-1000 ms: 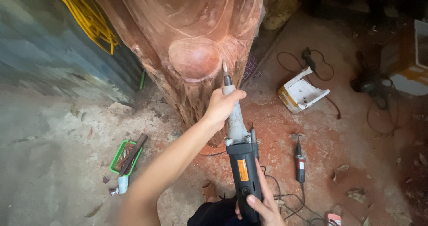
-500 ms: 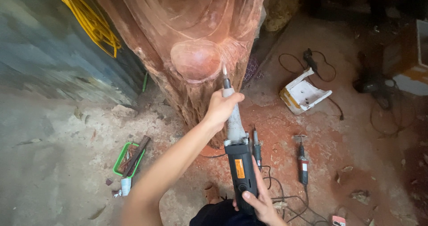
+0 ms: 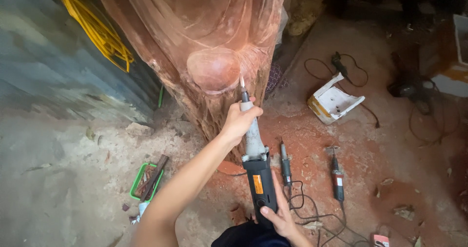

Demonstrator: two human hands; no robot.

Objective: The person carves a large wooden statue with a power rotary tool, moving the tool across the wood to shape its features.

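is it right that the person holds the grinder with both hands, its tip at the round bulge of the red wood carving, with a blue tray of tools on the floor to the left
Not quite: the tray is green, not blue, as the head view shows. The rest holds: left hand and right hand hold the grinder, tip at the bulge on the carving.

Wood carving [image 3: 204, 42] cut off at top edge; its base hidden behind left hand [image 3: 239, 123] and die grinder [image 3: 256, 164]. Grinder's rear end covered by right hand [image 3: 280, 220]. Green tray [image 3: 144, 181] contents too small to tell.
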